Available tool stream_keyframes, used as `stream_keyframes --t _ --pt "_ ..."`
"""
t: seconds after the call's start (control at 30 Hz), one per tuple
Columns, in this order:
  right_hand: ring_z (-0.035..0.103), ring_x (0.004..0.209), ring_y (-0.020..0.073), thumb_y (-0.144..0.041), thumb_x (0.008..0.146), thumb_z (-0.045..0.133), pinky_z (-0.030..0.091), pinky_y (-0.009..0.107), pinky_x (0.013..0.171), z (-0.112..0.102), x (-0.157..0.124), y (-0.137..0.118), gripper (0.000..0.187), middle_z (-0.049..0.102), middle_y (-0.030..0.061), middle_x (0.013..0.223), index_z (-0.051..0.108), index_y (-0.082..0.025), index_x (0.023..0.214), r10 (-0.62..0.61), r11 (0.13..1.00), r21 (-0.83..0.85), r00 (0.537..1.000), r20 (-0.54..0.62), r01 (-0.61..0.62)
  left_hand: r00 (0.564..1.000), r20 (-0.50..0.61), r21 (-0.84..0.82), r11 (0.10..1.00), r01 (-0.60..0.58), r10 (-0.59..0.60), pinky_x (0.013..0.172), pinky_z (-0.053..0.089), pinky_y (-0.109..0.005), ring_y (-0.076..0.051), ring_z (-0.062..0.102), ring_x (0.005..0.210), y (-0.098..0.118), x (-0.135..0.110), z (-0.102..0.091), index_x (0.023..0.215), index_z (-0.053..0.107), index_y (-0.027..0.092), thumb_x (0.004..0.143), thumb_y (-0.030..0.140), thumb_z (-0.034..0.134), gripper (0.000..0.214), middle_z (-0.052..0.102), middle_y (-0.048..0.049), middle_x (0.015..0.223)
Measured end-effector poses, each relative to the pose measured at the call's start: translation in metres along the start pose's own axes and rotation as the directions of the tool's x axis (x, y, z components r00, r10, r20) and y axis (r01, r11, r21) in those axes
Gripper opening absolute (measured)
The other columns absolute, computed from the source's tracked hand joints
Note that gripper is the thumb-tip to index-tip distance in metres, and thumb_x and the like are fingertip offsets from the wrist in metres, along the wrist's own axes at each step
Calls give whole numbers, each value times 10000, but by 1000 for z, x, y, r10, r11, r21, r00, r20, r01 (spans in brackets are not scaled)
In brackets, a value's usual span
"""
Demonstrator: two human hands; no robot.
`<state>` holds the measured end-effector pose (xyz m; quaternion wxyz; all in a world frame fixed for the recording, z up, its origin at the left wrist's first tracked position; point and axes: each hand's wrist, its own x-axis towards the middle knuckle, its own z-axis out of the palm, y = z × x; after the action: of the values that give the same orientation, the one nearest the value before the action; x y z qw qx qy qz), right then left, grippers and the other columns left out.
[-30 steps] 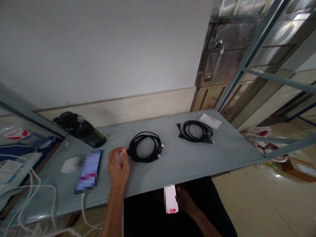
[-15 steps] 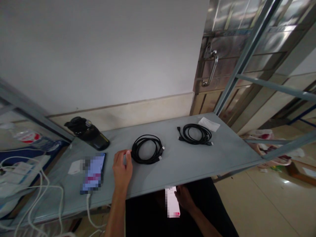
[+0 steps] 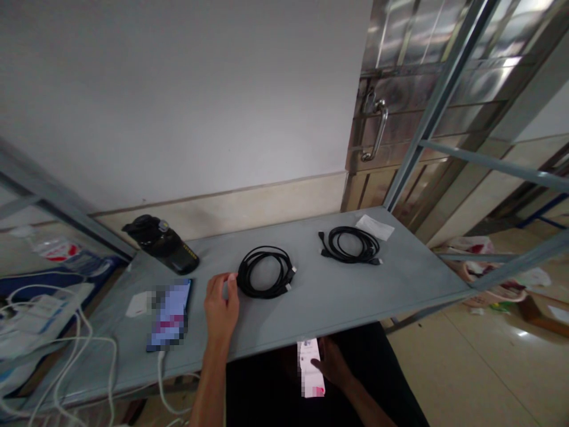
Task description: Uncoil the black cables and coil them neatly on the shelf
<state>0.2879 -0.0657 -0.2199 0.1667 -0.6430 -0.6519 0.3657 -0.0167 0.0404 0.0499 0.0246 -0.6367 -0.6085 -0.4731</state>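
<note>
Showing a grey metal shelf (image 3: 338,302) seen from above, with a person's left hand (image 3: 221,308) at the near left of a black cable coil (image 3: 264,273). The coil lies flat near the middle of the shelf, a loose oval whose long axis runs left to right, tilted slightly with the far side toward the left. Two plug ends at its right side point right. The left hand's fingers (image 3: 217,290) are curled and drawn narrow against the coil's left edge, touching it, though it is hard to tell whether they grip the cable. The right hand (image 3: 331,363) is below the shelf's near edge, in front of dark clothing, holding a white card (image 3: 310,367) that is blurred. Farther right lies a second coil (image 3: 349,245), with a plug pointing left and one pointing right, and a white paper (image 3: 374,227) just beyond it. To the left of the hand are a black bottle (image 3: 162,244) lying on its side and a phone (image 3: 169,314) with a blurred screen. A small white paper (image 3: 138,303) sits just left of the phone, and a white cable (image 3: 160,379) drops from the phone's near end. Behind the shelf are a white wall (image 3: 178,89) and, at the far right, a steel door (image 3: 400,77) with a curved handle (image 3: 376,130).
</note>
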Motion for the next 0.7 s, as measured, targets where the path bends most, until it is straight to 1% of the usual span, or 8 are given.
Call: stream_keyframes --t 0.03,0.07,0.13,0.23,0.33,0.53,0.7 --pt "761 1170 364 -173 752 828 599 446 1047 -1 -1 -1 411 800 121 1149 762 -209 1157 8 1000 -4 1000 7 -8 1000 -1 2 1000 1 -1 1049 575 -496 -326 730 1118 0 0 0 1136 711 276 1170 434 508 260 767 -110 1117" --pt "756 1181 362 -178 743 833 596 449 1060 -2 -1 -1 429 800 119 1162 760 -209 1165 22 1000 -9 1000 15 -22 1000 -1 4 1000 3 -3 1049 576 -496 -325 730 1119 0 0 0 1136 711 275 1170 434 507 261 766 -110 1118" --pt "764 1112 331 -175 770 794 597 429 1033 -5 -2 -2 342 802 102 1102 754 -210 1108 50 999 -17 998 31 -49 1000 0 10 1000 2 -2 1043 578 -496 -325 729 1114 -1 0 0 1136 711 273 1172 433 506 262 766 -109 1114" --pt "749 938 267 -126 781 719 581 361 927 -10 -3 -1 160 776 61 928 700 -219 909 71 997 -22 996 60 -70 1000 -2 12 1000 -13 13 1038 583 -488 -317 735 1105 -1 0 0 1138 705 273 1176 434 502 261 770 -105 1110" --pt "731 888 246 -92 761 697 548 324 874 -14 -5 -1 154 755 49 866 628 -224 801 75 997 -19 993 92 -73 1000 -10 23 999 -27 28 1035 586 -476 -310 741 1101 0 0 0 1139 701 275 1179 437 497 264 768 -98 1100" --pt "780 970 263 -58 806 639 559 329 913 -15 -7 0 163 801 78 958 652 -219 830 54 998 -20 986 157 -52 1000 6 14 1000 -9 9 1044 577 -481 -308 731 1102 -2 0 0 1145 703 266 1181 434 502 265 764 -104 1106" --pt "798 1050 295 -58 766 664 588 363 973 -13 -7 2 229 829 75 1024 718 -223 915 1 1000 -8 983 182 0 1000 -4 21 1000 -6 6 1026 586 -475 -309 739 1083 -2 1 1 1123 703 276 1173 442 504 264 770 -97 1089"
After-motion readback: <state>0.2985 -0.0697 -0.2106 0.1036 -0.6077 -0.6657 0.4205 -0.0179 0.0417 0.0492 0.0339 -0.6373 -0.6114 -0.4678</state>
